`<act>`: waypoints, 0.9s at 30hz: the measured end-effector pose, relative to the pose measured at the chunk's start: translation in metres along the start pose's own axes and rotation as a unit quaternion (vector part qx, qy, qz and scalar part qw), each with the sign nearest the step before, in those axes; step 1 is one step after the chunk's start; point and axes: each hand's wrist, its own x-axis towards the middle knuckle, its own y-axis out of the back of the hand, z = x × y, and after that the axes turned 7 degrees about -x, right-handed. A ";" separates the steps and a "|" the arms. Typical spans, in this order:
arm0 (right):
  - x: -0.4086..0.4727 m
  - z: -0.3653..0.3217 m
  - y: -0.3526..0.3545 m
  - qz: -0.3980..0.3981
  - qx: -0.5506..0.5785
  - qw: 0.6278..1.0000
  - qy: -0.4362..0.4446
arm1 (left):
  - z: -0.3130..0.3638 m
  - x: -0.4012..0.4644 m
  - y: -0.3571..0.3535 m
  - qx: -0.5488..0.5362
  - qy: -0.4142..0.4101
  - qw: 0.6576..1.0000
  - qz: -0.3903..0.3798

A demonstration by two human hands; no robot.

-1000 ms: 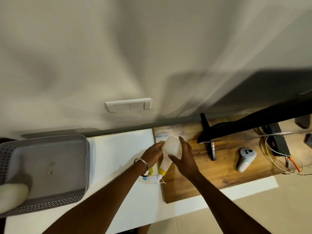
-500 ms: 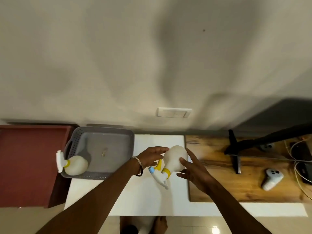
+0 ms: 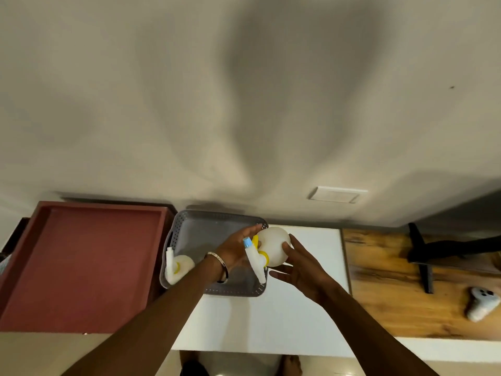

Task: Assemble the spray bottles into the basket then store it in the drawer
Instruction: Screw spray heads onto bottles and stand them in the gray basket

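A white spray bottle (image 3: 272,248) with a yellow collar and blue-tipped nozzle hangs over the right edge of the grey perforated basket (image 3: 200,229). My left hand (image 3: 235,248) grips its trigger head from the left. My right hand (image 3: 301,264) touches the round body from the right with straight fingers. A second white spray bottle (image 3: 180,267) with a yellow collar lies in the basket's front left corner.
The basket stands on a white table (image 3: 306,308). A red drawer (image 3: 78,264) lies open to the left. A wooden board (image 3: 401,289) on the right bears a black monitor stand (image 3: 423,256) and a white controller (image 3: 482,303).
Both hands have carried the spray bottle leftward from the wooden board to the basket's right edge. The view has swung left, bringing the red drawer into sight.
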 end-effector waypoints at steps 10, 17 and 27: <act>0.072 -0.004 -0.149 0.001 0.012 1.000 0.009 | 0.051 0.002 0.135 0.021 0.029 0.998 0.045; 0.121 -0.003 -0.205 0.070 -0.070 0.995 0.013 | 0.063 0.023 0.199 0.095 0.002 0.991 0.099; 0.198 0.051 -0.209 0.183 -0.186 0.965 -0.017 | 0.027 0.052 0.233 0.185 0.026 0.961 0.206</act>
